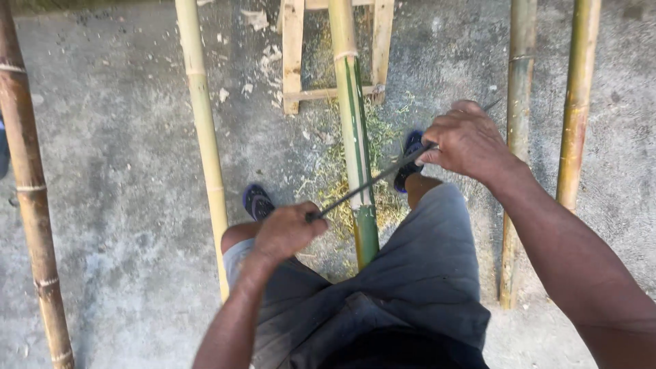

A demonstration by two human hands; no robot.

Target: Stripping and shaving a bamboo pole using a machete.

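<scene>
At the far left edge a brown bamboo pole (31,205) is seen lying on the grey concrete floor (123,171), and a pale yellow bamboo pole (205,147) is laid further in, well apart from it. The left hand (287,231) is closed in a fist around one end of a long dark blade (369,181), just above the left knee, beside a blue sandal (257,201). The blade is held slantwise across a green bamboo pole (357,157), touching its partly scraped, pale upper face; this pole is gripped between the legs and runs up to a small wooden stand (294,61) at the top. Pale shavings (328,178) are scattered on the floor around it. The blade's other end is clasped tightly by the right hand (468,140), above the right knee. Two more bamboo poles (547,137) are laid side by side at the right, just behind that forearm.
</scene>
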